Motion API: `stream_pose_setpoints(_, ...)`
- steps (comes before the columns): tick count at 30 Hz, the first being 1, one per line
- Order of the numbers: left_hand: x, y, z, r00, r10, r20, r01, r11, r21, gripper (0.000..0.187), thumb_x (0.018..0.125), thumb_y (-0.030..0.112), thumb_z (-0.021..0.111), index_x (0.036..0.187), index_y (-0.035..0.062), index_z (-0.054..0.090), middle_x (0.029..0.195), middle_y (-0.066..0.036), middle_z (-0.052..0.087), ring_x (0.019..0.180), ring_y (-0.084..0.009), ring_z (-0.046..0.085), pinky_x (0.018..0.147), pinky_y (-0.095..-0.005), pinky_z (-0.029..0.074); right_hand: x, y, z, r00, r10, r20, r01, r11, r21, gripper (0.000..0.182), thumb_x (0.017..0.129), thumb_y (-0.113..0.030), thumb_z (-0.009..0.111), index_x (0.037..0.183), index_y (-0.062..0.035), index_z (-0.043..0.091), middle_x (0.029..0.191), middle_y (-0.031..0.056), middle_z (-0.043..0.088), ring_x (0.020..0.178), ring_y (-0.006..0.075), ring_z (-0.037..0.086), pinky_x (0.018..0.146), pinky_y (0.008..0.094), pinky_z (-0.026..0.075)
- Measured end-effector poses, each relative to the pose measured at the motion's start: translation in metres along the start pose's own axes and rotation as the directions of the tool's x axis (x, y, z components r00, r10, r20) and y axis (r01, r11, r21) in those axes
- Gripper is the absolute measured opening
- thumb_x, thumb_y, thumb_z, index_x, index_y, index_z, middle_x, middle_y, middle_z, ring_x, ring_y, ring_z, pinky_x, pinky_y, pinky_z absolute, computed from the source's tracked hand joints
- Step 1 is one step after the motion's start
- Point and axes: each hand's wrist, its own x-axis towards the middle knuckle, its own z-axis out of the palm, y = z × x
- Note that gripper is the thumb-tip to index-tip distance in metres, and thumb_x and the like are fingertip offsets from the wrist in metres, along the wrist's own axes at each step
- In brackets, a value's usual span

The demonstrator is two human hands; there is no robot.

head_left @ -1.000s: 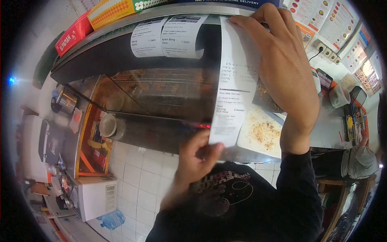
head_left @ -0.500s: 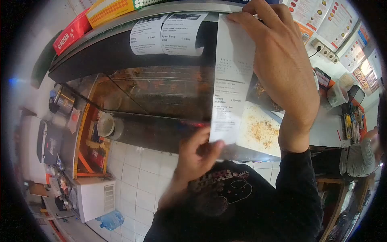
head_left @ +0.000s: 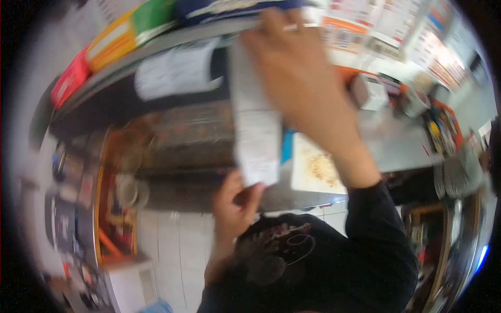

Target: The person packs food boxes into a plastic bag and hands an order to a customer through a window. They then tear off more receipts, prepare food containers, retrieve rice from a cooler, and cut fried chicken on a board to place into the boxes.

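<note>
Head view, badly smeared by motion blur. Long receipt (head_left: 255, 130) hanging down in front of a dark glass display case (head_left: 182, 135), top end up at the metal shelf edge (head_left: 156, 44), bottom end just above the counter (head_left: 396, 151).

Right hand (head_left: 297, 78) raised high, palm flat over the receipt's upper part, fingers reaching to the shelf edge; grip spread rather than curled, pressing the paper more than pinching it, though blur makes the exact finger hold impossible to tell. Dark sleeve (head_left: 381, 235) running down from the wrist.

Left hand (head_left: 235, 203) lower down, thumb and fingers closed on the receipt's bottom corner, grip narrow and pinched around the paper.

Second slip of paper (head_left: 177, 70) stuck to the same shelf edge, just left of the long receipt. Red, yellow and green boxes (head_left: 115, 47) along the top of the shelf. White cutting board (head_left: 315, 167) with crumbs lying on the counter, right of the receipt's lower end. Tiled floor (head_left: 172, 245) below. Menu posters (head_left: 376, 26) on the wall at upper right, too blurred to read.
</note>
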Motion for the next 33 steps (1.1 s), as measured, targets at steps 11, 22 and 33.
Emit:
stream_pose_setpoints(11, 0.012, -0.022, -0.011, 0.999, 0.047, 0.027, -0.052, 0.964, 0.259, 0.035, 0.094, 0.007, 0.061, 0.126, -0.0046, 0.052, 0.133, -0.020, 0.052, 0.115, -0.0267, 0.053, 0.100, -0.0387, 0.040, -0.025, -0.004, -0.010, 0.991, 0.058, -0.117, -0.040, 0.987, 0.154, 0.024, 0.071, -0.024, 0.061, 0.081, -0.0026, 0.058, 0.092, 0.0135, 0.052, 0.096, 0.0293, 0.047, 0.082, 0.0402, 0.037)
stream_pose_setpoints(22, 0.083, 0.033, 0.002, 0.949, 0.256, -0.187, -0.261, 0.965, -0.001, 0.047, 0.093, 0.007, 0.063, 0.135, -0.0026, 0.046, 0.128, -0.018, 0.054, 0.120, -0.0266, 0.052, 0.101, -0.0372, 0.041, -0.026, -0.010, 0.000, 0.940, 0.218, -0.262, -0.152, 0.957, 0.248, 0.016, 0.072, -0.013, 0.062, 0.085, -0.0032, 0.062, 0.093, 0.0110, 0.054, 0.095, 0.0259, 0.049, 0.086, 0.0396, 0.038)
stream_pose_setpoints(33, 0.072, 0.051, 0.006, 0.964, 0.205, -0.170, -0.225, 0.968, -0.108, 0.062, 0.091, -0.002, 0.061, 0.145, 0.0035, 0.033, 0.100, -0.008, 0.056, 0.104, -0.0196, 0.059, 0.089, -0.0308, 0.048, -0.057, -0.018, -0.015, 0.882, 0.461, 0.104, -0.279, 0.331, 0.902, 0.025, 0.081, -0.006, 0.067, 0.104, 0.0003, 0.063, 0.086, 0.0136, 0.059, 0.071, 0.0250, 0.058, 0.062, 0.0352, 0.045)
